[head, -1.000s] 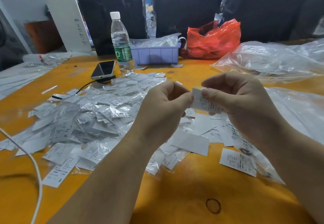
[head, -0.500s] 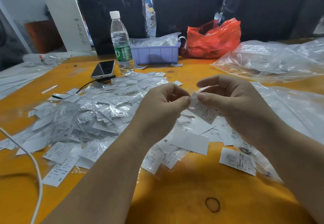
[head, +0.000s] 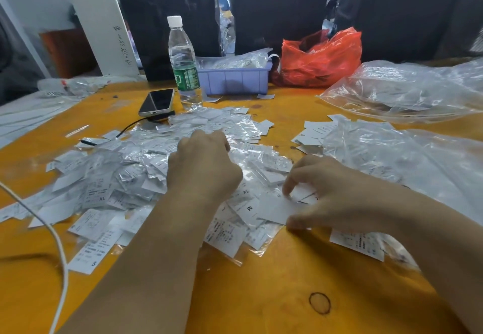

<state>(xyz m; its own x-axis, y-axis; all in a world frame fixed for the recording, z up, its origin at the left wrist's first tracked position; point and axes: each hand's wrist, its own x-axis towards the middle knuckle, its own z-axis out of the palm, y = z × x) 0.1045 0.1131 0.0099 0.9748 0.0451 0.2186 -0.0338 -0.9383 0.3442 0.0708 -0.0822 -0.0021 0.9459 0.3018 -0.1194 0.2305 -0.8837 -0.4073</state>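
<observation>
A white label (head: 274, 210) is pinched against the bench (head: 261, 294) between thumb and forefinger of the right hand (head: 342, 195) — beside them, fingers of the left hand (head: 203, 169) are curled into the pile of bagged labels (head: 117, 174), any hold hidden.

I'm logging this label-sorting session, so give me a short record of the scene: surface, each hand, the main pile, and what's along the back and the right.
Surface: orange table
Left hand: knuckles up on the pile of bagged labels, fingers curled under, grip hidden
Right hand: thumb and forefinger pinch a blank label
Back row: phone, water bottle, purple bin, red bag
Right side: clear plastic bags
</observation>
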